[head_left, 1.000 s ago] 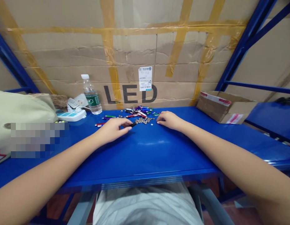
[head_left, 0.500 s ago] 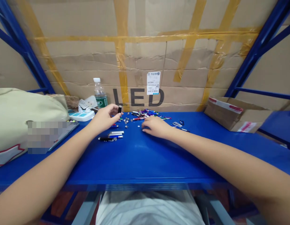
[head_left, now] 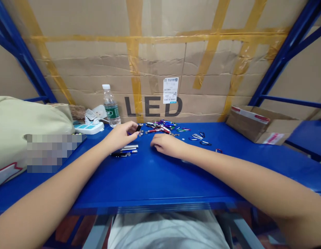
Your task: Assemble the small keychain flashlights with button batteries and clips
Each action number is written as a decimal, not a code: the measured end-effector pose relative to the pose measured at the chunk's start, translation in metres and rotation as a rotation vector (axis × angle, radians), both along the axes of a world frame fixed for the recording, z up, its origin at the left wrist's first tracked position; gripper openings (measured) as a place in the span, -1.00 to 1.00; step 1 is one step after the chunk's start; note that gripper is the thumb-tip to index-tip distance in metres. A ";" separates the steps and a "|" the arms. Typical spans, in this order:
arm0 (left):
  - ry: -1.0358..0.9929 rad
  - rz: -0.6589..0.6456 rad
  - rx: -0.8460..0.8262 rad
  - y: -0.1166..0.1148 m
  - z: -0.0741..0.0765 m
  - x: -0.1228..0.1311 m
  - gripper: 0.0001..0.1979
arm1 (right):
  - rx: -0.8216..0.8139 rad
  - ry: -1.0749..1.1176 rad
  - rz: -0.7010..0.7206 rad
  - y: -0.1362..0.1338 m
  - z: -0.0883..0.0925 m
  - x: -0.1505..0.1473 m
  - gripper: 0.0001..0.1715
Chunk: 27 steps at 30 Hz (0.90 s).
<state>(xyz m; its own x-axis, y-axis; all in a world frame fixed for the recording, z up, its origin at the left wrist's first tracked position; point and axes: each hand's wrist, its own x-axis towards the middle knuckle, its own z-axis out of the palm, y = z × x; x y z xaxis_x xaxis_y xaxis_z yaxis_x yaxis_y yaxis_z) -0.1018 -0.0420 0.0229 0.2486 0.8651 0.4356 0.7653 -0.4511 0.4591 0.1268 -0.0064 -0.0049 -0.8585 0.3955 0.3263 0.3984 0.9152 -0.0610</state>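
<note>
Looking fwd & down, the head cam showed the left hand (head_left: 120, 136) clenched in a pinch on a short black tube (head_left: 138, 128), gripped betw. thumb & fingertips, just above the blue steel shelf (head_left: 155, 180). Right below that hand lay a small row of pen-shaped torches (head_left: 125, 150), silver & black, side by side on the shelf. The right hand (head_left: 167, 145) was released, loosely curled w/ nothing showing in it, resting on the shelf just in front of a scattered heap of colored pen-shaped torches (head_left: 159, 127). Tiny metal bits lay around that heap. To its right, well apart from the hands, sat small carabiner clips (head_left: 198, 137). Further left stood a water bottle (head_left: 111, 107) beside a white power strip (head_left: 89, 128), w/ a cream bag (head_left: 25, 121) past them. An open cardboard box (head_left: 261, 126) sat on the far right, & behind everything rose a taped cardboard wall (head_left: 155, 58) printed "LED", w/ a barcode label (head_left: 170, 90).
</note>
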 end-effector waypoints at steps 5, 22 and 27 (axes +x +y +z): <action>0.105 -0.121 -0.069 -0.008 -0.006 0.027 -0.69 | -0.233 0.294 -0.233 -0.017 0.013 0.070 -0.85; 0.285 -0.284 -0.113 -0.020 -0.014 0.061 -0.71 | -0.611 0.361 -0.267 -0.018 0.015 0.074 -0.78; 0.298 -0.309 -0.078 -0.024 -0.015 0.067 -0.72 | -0.581 0.414 -0.203 -0.019 0.006 0.066 -0.76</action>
